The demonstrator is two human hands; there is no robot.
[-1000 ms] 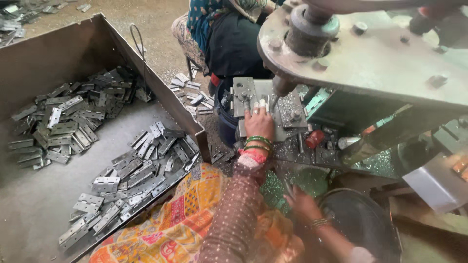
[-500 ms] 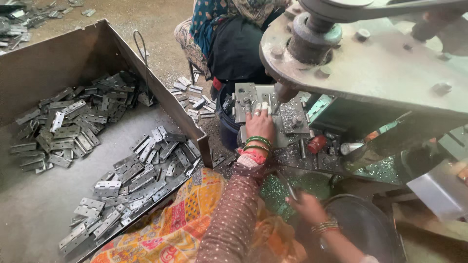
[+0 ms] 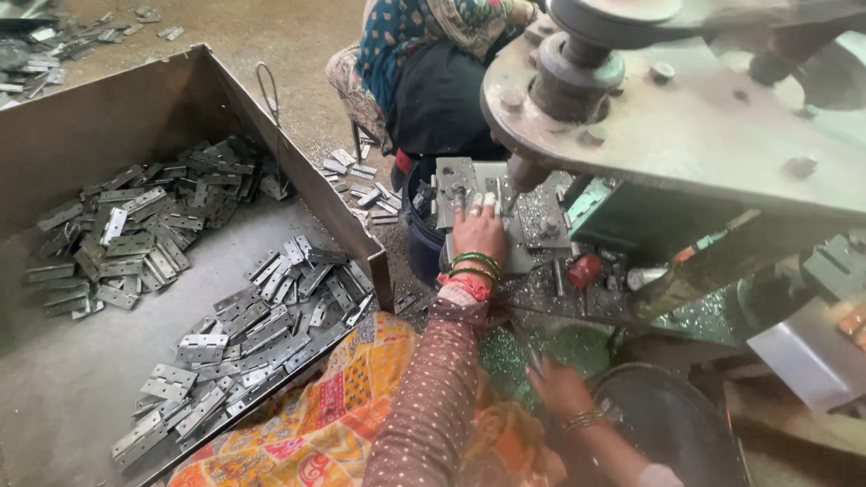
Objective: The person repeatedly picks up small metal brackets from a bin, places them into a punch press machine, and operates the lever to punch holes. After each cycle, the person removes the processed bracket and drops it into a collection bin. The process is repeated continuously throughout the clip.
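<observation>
The left hand [image 3: 478, 233] lies flat on the grey die block [image 3: 469, 194] of the press, its fingers [image 3: 475, 206] stretched forward and close together, pressing a small metal piece [image 3: 488, 200] that peeps out pale just past the fingertips; they press down on it rather than close around it. That piece sits right under the dark ram [image 3: 528, 171], which hangs just beyond and to the right of the fingers. The plain danger is a crush: should the ram drop while the fingertips are so near the tool, they would be caught. The piece might also slide askew on the block, since only downward pressure holds it. So little of it shows that its long axis cannot be told for certain; it seems to run across the fingertips, left to right. The right hand [image 3: 561, 388] is low, near the rim of a dark round basin [image 3: 667, 424], its fingers curled about a thin rod-like thing [image 3: 530, 356]; how firmly, I cannot tell. Well to the left of both hands, a steel tray [image 3: 54, 397] holds heaps of flat hinge plates [image 3: 262, 316]. Beyond the block another person [image 3: 433, 81] sits facing the press.
</observation>
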